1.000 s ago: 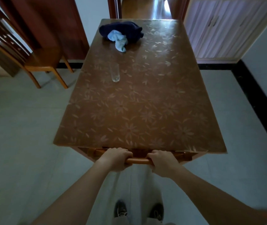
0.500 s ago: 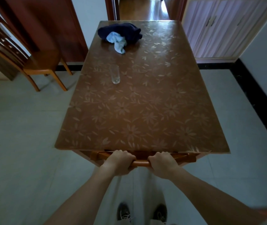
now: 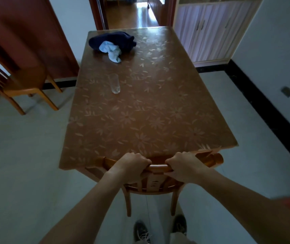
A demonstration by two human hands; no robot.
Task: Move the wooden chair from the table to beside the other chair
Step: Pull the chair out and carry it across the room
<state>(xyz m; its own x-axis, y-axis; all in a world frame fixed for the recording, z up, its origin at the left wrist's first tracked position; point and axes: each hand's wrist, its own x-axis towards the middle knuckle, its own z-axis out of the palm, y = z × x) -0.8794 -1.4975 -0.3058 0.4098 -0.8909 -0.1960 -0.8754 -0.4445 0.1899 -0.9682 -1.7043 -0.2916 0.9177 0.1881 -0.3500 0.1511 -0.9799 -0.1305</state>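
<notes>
A wooden chair [image 3: 154,188] stands at the near end of the brown flower-patterned table [image 3: 158,120], its seat partly under the tabletop. Its curved top rail, back slats and two rear legs show. My left hand [image 3: 132,166] grips the top rail left of centre. My right hand [image 3: 184,166] grips the same rail right of centre. The other wooden chair [image 3: 22,83] stands on the floor at the left, beside a dark red door.
On the table stand an empty drinking glass [image 3: 115,84] and a dark blue cloth with a pale rag [image 3: 112,44] at the far end. A cupboard [image 3: 209,29] is at the back right, a doorway [image 3: 133,11] beyond the table. My shoes [image 3: 160,229] are below the chair.
The chair has come out from under the table toward me; its back slats and rear legs now show. Both hands keep their grip on the top rail.
</notes>
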